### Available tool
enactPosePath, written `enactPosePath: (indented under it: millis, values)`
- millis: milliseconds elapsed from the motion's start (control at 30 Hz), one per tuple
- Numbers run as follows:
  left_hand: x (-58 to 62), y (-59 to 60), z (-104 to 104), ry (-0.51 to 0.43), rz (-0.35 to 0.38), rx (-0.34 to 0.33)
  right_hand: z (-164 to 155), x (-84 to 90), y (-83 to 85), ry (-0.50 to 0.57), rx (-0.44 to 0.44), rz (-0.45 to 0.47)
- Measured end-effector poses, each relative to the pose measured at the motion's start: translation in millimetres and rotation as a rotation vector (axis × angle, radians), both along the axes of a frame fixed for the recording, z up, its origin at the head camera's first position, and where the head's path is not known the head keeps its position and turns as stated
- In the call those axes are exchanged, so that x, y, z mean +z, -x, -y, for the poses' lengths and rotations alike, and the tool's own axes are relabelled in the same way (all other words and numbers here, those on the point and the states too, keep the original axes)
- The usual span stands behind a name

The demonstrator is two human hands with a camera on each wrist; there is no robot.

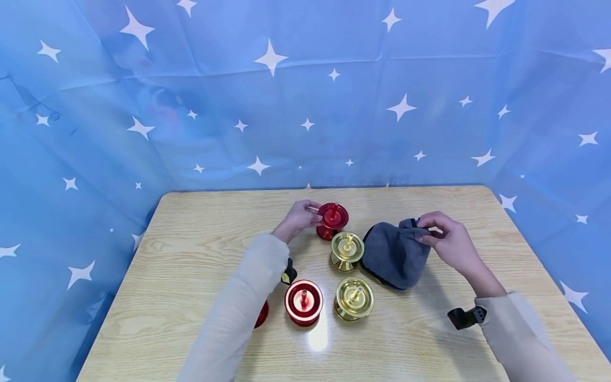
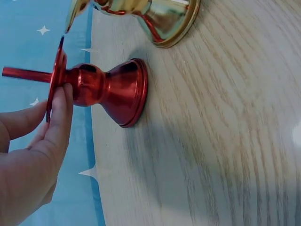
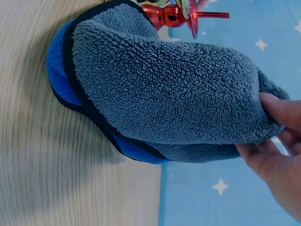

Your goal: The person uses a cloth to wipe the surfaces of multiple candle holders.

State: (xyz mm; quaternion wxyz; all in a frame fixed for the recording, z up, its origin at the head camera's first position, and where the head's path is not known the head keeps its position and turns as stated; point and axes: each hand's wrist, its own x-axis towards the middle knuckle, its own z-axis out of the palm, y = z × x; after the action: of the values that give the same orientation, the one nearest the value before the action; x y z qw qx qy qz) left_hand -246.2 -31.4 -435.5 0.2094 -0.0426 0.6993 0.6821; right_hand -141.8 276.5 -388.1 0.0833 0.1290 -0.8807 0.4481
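Observation:
My left hand (image 1: 302, 217) pinches the rim of a red metal candle holder (image 2: 87, 84), thumb above the dish and fingers below it. That holder stands upright near the back of the table, a thin spike rising from its dish. My right hand (image 1: 447, 236) pinches the gathered top of a grey towel (image 1: 398, 252), whose lower part bunches down toward the wood. In the right wrist view the cloth (image 3: 164, 89) shows a black edge and a blue underside. Between the red holder and the towel stands a gold candle holder (image 1: 347, 249).
Nearer the front, a second gold holder (image 1: 354, 298) and another red holder (image 1: 304, 302) stand side by side. One more red piece (image 1: 261, 315) is mostly hidden behind my left sleeve. A blue curtain with white stars (image 1: 305, 95) hangs behind the wooden table (image 1: 191, 254).

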Motion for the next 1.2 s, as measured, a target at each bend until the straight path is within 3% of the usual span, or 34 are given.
enactPosePath:
  millis: [33,100,233,267,400,500,667,833,1000,1200]
  values:
    - [-16.0,7.8,1,-0.039,-0.03,-0.009,0,-0.2,0.1,0.0,0.001,-0.001]
    - [-27.6,14.2,0,-0.061,-0.026,-0.012,0,-0.3,0.2,0.0,0.003,-0.002]
    - [-31.0,18.0,-5,-0.085,0.023,-0.04,1,0.0,0.0,-0.002,0.002,-0.004]
    - [-14.8,10.0,-7,-0.058,0.059,-0.037,1,0.0,-0.1,-0.003,0.001,-0.004]
    - [15.1,-3.9,-8,-0.075,0.094,-0.107,2,-0.1,-0.3,-0.004,0.003,0.001]
    - [17.3,-3.9,-10,-0.085,0.102,-0.129,2,-0.3,-0.1,-0.006,0.005,0.003]
    - [5.2,2.3,-11,-0.095,0.089,-0.109,3,0.0,0.2,-0.015,0.005,0.002]
    - [10.6,3.0,-10,-0.041,0.075,-0.142,2,0.4,0.3,-0.02,0.004,-0.002]
    - [30.6,5.2,-1,0.121,0.007,-0.165,1,0.0,-0.1,-0.019,-0.001,0.005]
    - [73.9,1.0,18,0.202,-0.067,-0.156,-2,-0.9,-0.1,-0.021,-0.002,0.011]
